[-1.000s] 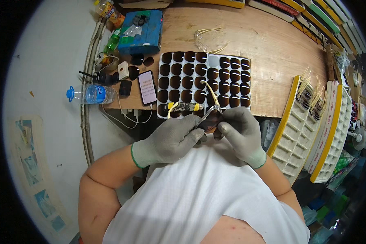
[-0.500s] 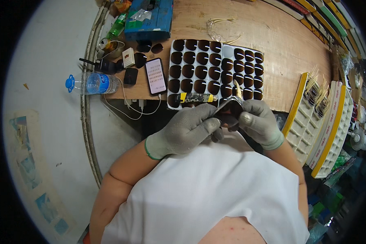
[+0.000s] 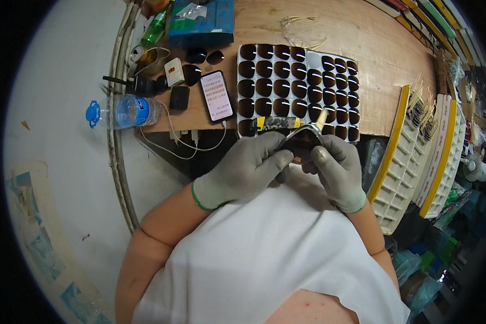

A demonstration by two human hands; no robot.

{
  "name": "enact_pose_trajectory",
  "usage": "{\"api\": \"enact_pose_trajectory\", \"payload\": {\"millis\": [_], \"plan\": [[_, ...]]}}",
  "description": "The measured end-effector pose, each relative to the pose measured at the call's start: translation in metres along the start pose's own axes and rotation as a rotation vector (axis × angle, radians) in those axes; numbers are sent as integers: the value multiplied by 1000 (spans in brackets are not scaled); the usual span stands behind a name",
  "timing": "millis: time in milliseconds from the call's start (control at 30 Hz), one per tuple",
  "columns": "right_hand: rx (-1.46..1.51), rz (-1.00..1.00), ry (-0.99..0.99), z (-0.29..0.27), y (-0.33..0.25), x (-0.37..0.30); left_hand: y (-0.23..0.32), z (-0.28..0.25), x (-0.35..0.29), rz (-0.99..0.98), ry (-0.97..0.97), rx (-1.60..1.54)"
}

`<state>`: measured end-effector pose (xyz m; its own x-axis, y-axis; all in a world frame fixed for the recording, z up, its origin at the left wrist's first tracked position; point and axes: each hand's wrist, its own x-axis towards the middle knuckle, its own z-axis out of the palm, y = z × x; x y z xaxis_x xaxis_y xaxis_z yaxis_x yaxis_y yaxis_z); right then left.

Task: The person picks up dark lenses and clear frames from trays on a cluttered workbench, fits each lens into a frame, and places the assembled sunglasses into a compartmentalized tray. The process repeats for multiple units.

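Between my two gloved hands, just in front of the lens tray, is a pair of sunglasses (image 3: 301, 141) with dark lenses and a shiny rim. My left hand (image 3: 248, 168), in a grey glove with a green cuff, pinches one side with thumb and fingers. My right hand (image 3: 338, 168), gloved the same way, is closed on the other side, its thumb near the lens. A pale, slim piece (image 3: 322, 119) sticks up behind the sunglasses; whether it belongs to them I cannot tell. Beyond lies the white tray (image 3: 306, 81), holding rows of brown lenses. A yellow and black tube-like tool (image 3: 277, 123) rests on its near edge.
Left of the tray lie a phone (image 3: 217, 96) on a white cable, loose dark lenses (image 3: 191, 74) and a small box (image 3: 174, 72). A water bottle (image 3: 125, 112) lies at the table's left edge. Yellow-edged compartment trays (image 3: 392, 178) stand at right, near a blue box (image 3: 201, 24) farther left.
The view has shifted slightly, so the table things sit farther right. The sunglasses have turned to lie more level between my hands, and both hands still grip them.
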<state>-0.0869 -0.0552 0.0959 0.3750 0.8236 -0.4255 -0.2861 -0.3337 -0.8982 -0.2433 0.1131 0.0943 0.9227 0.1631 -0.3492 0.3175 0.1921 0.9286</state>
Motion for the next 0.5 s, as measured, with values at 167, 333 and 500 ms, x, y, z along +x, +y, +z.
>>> {"api": "enact_pose_trajectory", "payload": {"millis": [167,333,500], "plan": [[-153,-158,166,27,-16,-9,14,-14,2,-2,-52,8],[-54,-28,43,12,-22,-4,3,-4,7,273,31,168],[118,28,0,-10,-1,4,-3,19,25,430,177,370]]}}
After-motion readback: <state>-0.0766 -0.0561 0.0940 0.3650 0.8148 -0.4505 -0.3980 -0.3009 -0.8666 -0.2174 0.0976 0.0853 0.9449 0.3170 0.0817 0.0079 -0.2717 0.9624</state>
